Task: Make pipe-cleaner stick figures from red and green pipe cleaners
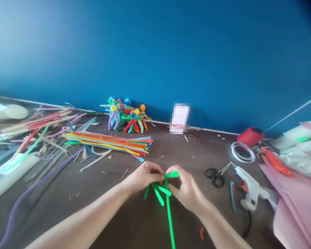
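Hands: My left hand [143,176] and right hand [187,188] were drawn close together, both pinching the same crossing from either side; my fingers hid how the crossing was wound.

Held thing: The green pipe cleaners [169,214] sat between my hands, above the dark surface [114,224] and nearer my right hand's side of the view.

Risk: They looked springy, so a loosened pinch could have let the crossing open and the short ends slip free. The long, free-hanging stem could also have swung and levered the crossing loose.

Look: A small bright-green loop stood above my fingers. Several short ends splayed down and left, and one long stem ran straight down.

To my right: Black-handled scissors [216,176] lay open just beyond my right hand, beside a white hot glue gun [251,186] and pink paper sheets [295,211].

Ahead: A tied bundle of multicoloured pipe cleaners [109,143] lay on the surface, with pipe-cleaner figures [126,116] beyond it against the blue wall [155,52].

To my left: Loose sticks and pipe cleaners [38,138] lay heaped.
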A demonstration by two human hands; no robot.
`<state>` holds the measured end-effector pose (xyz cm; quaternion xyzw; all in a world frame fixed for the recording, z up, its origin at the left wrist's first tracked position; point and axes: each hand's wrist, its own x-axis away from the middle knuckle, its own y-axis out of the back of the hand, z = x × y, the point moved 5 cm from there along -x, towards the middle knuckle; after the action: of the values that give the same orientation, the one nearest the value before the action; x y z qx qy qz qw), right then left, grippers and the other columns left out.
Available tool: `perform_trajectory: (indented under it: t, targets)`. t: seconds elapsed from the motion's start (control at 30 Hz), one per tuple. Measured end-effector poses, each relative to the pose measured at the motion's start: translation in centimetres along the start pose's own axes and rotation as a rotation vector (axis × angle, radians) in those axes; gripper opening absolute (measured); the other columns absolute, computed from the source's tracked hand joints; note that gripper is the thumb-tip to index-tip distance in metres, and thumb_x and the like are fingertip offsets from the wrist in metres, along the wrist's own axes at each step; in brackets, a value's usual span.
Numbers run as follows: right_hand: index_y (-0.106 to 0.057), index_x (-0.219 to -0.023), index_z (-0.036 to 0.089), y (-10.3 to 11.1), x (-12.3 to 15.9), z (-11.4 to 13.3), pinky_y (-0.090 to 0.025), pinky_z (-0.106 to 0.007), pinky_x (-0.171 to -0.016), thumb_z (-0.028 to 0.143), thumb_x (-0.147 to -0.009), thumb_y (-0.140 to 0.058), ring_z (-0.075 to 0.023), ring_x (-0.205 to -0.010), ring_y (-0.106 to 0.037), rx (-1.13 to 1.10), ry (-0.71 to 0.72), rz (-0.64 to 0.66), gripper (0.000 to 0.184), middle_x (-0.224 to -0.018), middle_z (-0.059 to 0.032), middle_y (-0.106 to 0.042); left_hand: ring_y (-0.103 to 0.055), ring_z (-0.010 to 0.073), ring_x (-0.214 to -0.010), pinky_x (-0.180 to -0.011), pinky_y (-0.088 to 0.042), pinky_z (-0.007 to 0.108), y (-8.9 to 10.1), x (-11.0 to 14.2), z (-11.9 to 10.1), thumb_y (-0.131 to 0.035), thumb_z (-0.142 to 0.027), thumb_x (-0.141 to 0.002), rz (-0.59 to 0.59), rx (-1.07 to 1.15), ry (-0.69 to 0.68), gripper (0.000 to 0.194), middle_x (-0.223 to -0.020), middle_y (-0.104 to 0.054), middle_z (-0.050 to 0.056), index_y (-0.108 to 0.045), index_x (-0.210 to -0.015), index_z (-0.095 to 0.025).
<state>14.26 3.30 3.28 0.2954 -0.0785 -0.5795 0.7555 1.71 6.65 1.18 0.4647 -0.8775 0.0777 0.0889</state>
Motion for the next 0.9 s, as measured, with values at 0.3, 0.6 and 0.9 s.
perform_trajectory:
  t: [0.3,0.6,0.9]
  targets:
    - [-0.05,-0.078,0.02,0.03,0.06,-0.55,-0.04,-0.018,-0.058,0.009,-0.067,-0.055,-0.0097,-0.062,-0.052,0.048,-0.036,-0.001,0.017,-0.069,0.0043,-0.054,-0.054,0.0126,-0.062,-0.059,-0.04,0.021,-0.33,0.39,-0.9,-0.054,-0.017,-0.067,-0.094,-0.48,-0.202,0.014,-0.064,-0.062,0.001,-0.067,-0.07,-0.014]
    - [-0.05,-0.087,0.019,0.37,-0.09,-0.36,-0.043,-0.022,-0.065,0.009,-0.073,-0.047,-0.0112,-0.069,-0.056,-0.004,-0.04,0.01,0.018,-0.076,0.0014,-0.058,-0.055,0.0151,-0.071,-0.065,-0.04,0.023,-0.14,0.5,-1.03,-0.053,-0.022,-0.072,-0.172,-0.705,-0.296,0.016,-0.073,-0.063,0.003,-0.067,-0.078,-0.017]
    - [-0.055,-0.083,0.018,0.29,-0.14,-0.66,-0.043,-0.022,-0.064,0.014,-0.074,-0.05,-0.0119,-0.068,-0.057,0.032,-0.09,-0.004,0.011,-0.074,0.0009,-0.061,-0.055,0.0161,-0.075,-0.068,-0.04,0.024,-0.48,0.44,-0.77,-0.053,-0.021,-0.071,-0.147,-0.769,-0.293,0.015,-0.076,-0.064,0.003,-0.067,-0.078,-0.018]
